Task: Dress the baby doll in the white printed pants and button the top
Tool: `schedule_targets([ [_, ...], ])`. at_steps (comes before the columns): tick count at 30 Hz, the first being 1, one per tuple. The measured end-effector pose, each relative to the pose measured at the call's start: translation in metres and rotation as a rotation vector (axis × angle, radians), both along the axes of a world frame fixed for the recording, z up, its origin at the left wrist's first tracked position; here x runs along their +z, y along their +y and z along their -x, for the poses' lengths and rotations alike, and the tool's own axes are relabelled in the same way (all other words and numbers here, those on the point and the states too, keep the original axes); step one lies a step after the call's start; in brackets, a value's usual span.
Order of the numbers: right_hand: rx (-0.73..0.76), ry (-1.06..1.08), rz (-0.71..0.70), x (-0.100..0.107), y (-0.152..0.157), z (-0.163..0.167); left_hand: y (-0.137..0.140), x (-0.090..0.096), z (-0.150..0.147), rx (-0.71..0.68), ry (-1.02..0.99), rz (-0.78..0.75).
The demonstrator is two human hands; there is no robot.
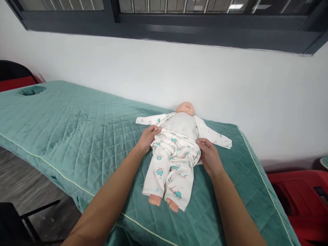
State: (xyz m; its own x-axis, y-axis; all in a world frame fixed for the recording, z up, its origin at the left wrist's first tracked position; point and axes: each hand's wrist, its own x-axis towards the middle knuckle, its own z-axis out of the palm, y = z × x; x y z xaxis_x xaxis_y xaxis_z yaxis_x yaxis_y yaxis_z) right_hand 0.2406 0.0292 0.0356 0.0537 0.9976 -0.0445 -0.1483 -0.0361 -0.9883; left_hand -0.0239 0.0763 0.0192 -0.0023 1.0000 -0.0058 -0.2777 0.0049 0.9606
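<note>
A baby doll (pixel 185 108) lies on its back on the bed, its head toward the wall and its bare feet toward me. White printed baby pants (pixel 176 160) cover its legs up to the belly. A matching jacket (pixel 214 135) lies spread open beneath it, its sleeves stretched out to both sides. The doll's torso is pale grey. My left hand (pixel 149 137) pinches the waistband of the pants at the left side. At the right side of the waist, my right hand (pixel 208 155) has its fingers closed on the waistband too.
A green quilted cover (pixel 84 126) drapes the bed, which has a face hole (pixel 32 90) at its far left. Behind stands a white wall (pixel 128 68) under a dark window frame (pixel 164 27). A red plastic object (pixel 302 194) is at the right, a black chair (pixel 15 218) at lower left.
</note>
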Motion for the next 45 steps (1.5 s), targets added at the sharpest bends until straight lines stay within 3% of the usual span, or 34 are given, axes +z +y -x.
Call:
schedule_targets([
  [8,0.272,-0.268,0.011,0.002,-0.004,-0.023,0.0,0.01,0.021,-0.417,0.287,-0.033],
  [14,0.259,-0.274,0.035,0.002,-0.002,-0.025,0.003,0.017,0.033,-0.572,0.267,0.015],
  [22,0.371,-0.194,0.018,0.002,-0.004,-0.028,0.002,0.015,0.035,-0.662,0.175,-0.016],
  [31,0.473,-0.293,0.034,0.004,-0.003,-0.027,0.004,0.011,0.025,-0.539,0.348,-0.065],
  [37,0.241,-0.428,-0.049,-0.007,0.002,-0.021,0.005,0.01,0.009,-0.298,0.509,-0.04],
  [42,-0.011,-0.543,-0.08,-0.015,0.008,-0.017,0.018,0.016,0.004,-0.321,0.853,-0.051],
  [45,-0.144,-0.548,-0.096,-0.019,0.012,-0.015,0.028,0.022,0.002,-0.349,0.93,-0.018],
])
